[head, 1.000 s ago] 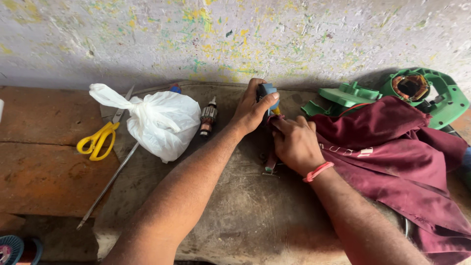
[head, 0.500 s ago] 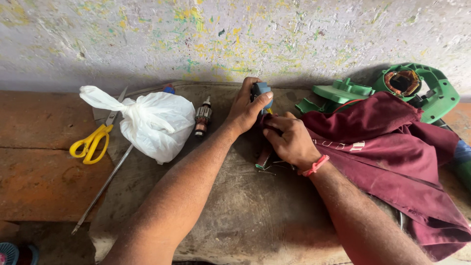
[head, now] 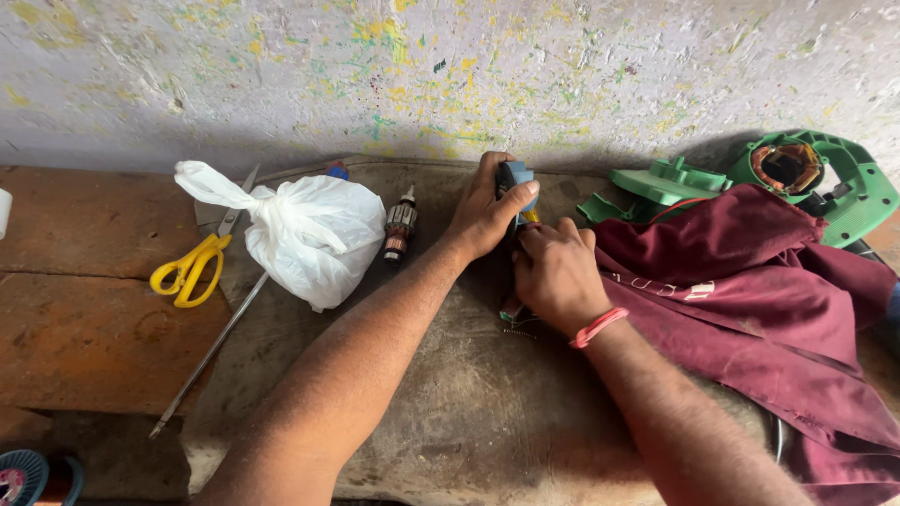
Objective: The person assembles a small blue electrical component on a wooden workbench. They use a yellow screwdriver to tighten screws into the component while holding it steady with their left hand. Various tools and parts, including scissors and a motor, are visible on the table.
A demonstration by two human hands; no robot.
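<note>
Gripping a blue-grey tool part (head: 517,180): left hand (head: 483,217) and right hand (head: 555,274) both clenched; maroon cloth (head: 750,281) beside; reassembly unfinished, green housing (head: 844,183) apart.

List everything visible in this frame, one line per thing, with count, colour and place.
blue tool handle: one, blue, gripped at centre by the wall
plastic bag: one, white, knotted, left of centre
scissors: one pair, yellow handles, left of the bag
motor armature: one, dark with copper, right of the bag
metal rod: one, grey, below the bag
cloth: one, maroon, right
plastic housing parts: green, far right by the wall
wristband: one, red, right wrist
left hand: gripping the handle
right hand: beside it, fingers at the handle
</note>
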